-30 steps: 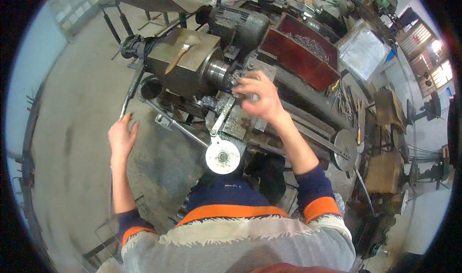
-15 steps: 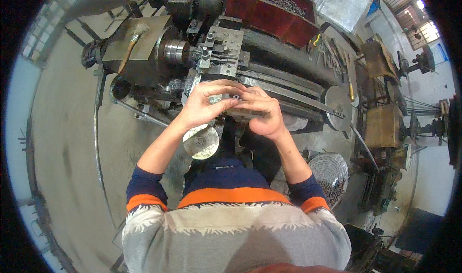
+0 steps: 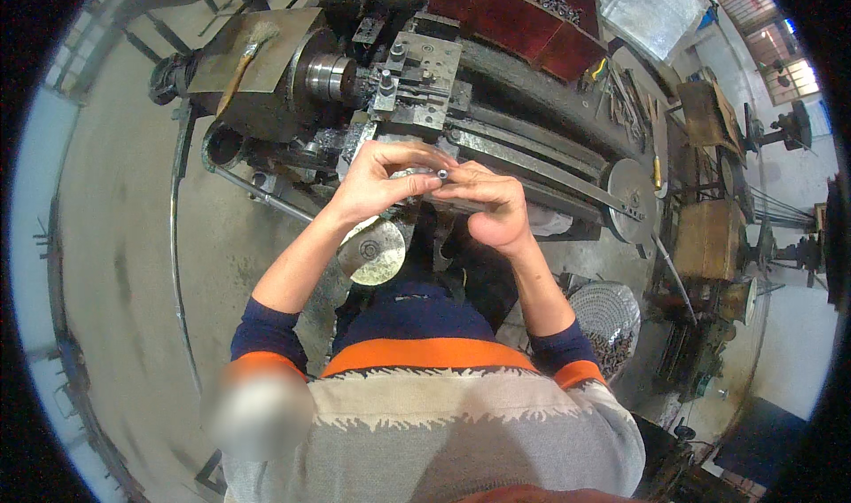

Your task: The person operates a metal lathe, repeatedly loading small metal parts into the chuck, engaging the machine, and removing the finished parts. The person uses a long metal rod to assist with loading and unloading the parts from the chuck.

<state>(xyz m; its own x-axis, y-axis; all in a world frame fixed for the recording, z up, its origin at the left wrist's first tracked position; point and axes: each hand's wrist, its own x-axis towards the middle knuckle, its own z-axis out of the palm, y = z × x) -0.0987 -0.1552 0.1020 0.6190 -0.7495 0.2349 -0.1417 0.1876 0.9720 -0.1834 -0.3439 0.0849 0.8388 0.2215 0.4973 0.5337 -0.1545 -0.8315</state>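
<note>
Left hand point(image 3: 372, 182) pinching a small hollow metal part point(image 3: 442, 174), right hand point(image 3: 498, 210) up against it, grip unclear, both at the near edge of the lathe point(image 3: 427, 109), handwheel point(image 3: 383, 259) close by, open grey floor point(image 3: 133, 255) stretching wide at left.

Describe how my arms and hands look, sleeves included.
Your left hand and right hand are ungloved. The navy sleeves leave much of the forearms bare; an orange band borders the navy, with ragged-edged cream and grey above it on the right.
</note>
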